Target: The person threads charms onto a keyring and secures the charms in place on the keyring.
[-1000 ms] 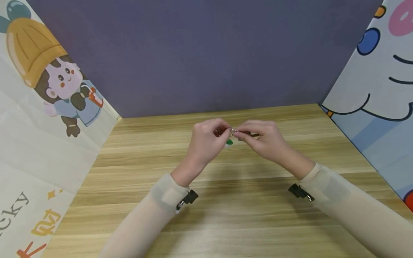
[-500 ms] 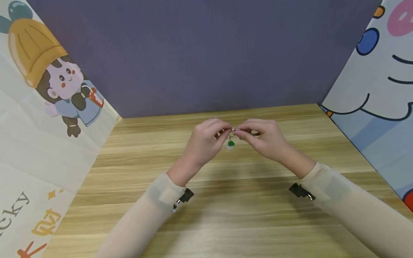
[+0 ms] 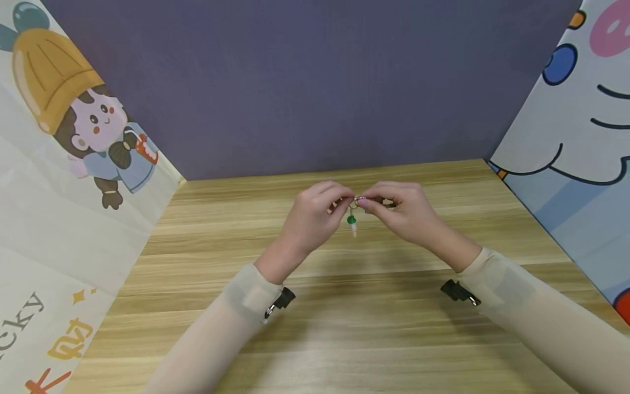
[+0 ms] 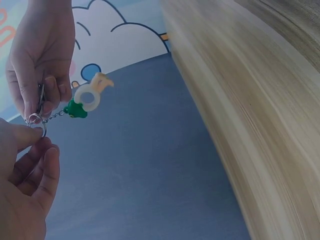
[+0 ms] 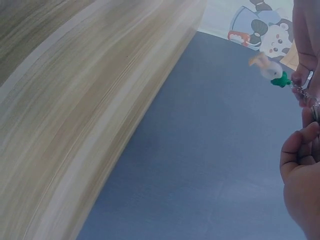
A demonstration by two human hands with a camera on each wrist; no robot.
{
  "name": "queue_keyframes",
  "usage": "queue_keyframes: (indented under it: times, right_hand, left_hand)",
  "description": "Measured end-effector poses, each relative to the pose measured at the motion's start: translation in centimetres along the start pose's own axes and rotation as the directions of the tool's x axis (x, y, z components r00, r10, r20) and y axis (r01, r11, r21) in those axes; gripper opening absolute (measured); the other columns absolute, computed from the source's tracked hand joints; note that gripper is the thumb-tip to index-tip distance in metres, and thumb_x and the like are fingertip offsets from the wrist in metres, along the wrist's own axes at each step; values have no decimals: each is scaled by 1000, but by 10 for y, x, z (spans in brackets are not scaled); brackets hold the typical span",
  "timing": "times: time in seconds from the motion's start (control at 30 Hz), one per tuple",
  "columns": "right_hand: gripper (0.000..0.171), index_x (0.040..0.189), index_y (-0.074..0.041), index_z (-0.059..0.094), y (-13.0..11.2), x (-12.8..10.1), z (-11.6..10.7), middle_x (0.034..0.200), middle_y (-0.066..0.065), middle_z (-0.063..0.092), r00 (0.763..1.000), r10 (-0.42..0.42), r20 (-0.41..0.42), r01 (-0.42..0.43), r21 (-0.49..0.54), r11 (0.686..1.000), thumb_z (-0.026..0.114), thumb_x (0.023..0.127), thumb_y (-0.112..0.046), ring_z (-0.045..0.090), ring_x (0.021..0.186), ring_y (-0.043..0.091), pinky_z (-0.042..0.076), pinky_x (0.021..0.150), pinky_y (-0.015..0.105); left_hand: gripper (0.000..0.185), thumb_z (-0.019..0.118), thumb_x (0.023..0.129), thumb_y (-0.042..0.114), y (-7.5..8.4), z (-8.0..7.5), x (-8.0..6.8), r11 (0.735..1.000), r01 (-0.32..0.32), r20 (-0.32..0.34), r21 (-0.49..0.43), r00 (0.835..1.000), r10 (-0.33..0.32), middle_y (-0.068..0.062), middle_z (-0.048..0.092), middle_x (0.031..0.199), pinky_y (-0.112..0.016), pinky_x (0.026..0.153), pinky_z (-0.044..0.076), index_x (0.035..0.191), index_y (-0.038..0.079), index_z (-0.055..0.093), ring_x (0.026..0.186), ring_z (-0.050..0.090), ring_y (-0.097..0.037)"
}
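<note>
Fingertips of my left hand [image 3: 315, 216] pinch a metal key ring [image 4: 45, 130], seen from below in the left wrist view. Opposite, my right hand [image 3: 401, 210] holds a slim dark metal piece, perhaps a key [image 4: 41, 97], against the same ring. The two hands meet above the table. From the ring a short chain [image 4: 56, 115] carries a charm with a green top [image 3: 351, 220], a white ring-shaped middle [image 4: 82, 99] and a peach-coloured end [image 4: 102, 81]. The charm hangs free below the fingers. Curled right fingers hide most of the metal piece.
Below the hands spreads a wood-grain table [image 3: 344, 339]. A plain dark blue-grey panel [image 3: 315, 87] stands along its back edge. Printed cartoon panels flank it on the left [image 3: 29, 219] and right [image 3: 590, 213].
The charm, mostly hidden behind the left hand at first, has come into full view below the ring and turned narrow side on. The left hand shifted slightly left and up; the right barely moved.
</note>
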State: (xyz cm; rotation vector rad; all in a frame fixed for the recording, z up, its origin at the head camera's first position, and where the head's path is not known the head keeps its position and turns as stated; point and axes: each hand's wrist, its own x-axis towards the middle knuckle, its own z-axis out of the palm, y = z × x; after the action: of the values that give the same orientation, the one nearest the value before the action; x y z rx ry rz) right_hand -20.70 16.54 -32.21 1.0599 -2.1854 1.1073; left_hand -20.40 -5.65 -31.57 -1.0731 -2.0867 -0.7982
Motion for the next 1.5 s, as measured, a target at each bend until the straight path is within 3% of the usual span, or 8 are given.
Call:
queue_keyframes:
  times: [0.57,0.87,1.27,1.4,1.5]
  right_hand:
    - [12,101,-10,83,0,-1,3,92,0,80,999,49,5,-49,8,999,78,95,-1,67,76,1,59,67,15]
    - [8,101,-7,83,1,-1,4,92,7,80,1000,10,-5,-10,12,1000,78,95,-3,69,78,1,59,69,12]
    - [10,100,-7,82,2,-3,3,91,2,80,1000,9,2,-9,19,1000,78,94,0,64,72,1,54,62,13]
    - [10,100,-7,83,2,-3,4,91,3,80,999,33,7,-33,37,999,77,95,-1,67,75,2,56,65,12]
    - [11,101,-8,83,1,-3,4,91,3,80,996,85,26,-86,41,995,76,96,-1,65,71,3,53,61,13]
  left_hand:
    - [8,71,100,3,-1,0,-2,1000,11,15,0,1000,-11,-10,80,94,-26,69,64,101,1,79,79,74,-17]
    - [8,70,99,1,-1,1,-2,999,32,12,-6,999,-32,-10,79,92,-23,69,62,99,1,79,77,73,-15]
    - [11,68,99,1,1,-1,-1,988,138,34,-71,990,-136,-10,78,87,-22,67,61,98,0,79,72,71,-15]
    - [13,67,101,4,0,-1,-1,972,210,52,-102,977,-205,-9,80,89,-22,68,61,98,2,79,73,73,-14]
    - [12,62,105,7,-1,-1,-1,943,295,122,-154,953,-278,-10,80,94,-22,72,63,103,2,73,80,76,-17]
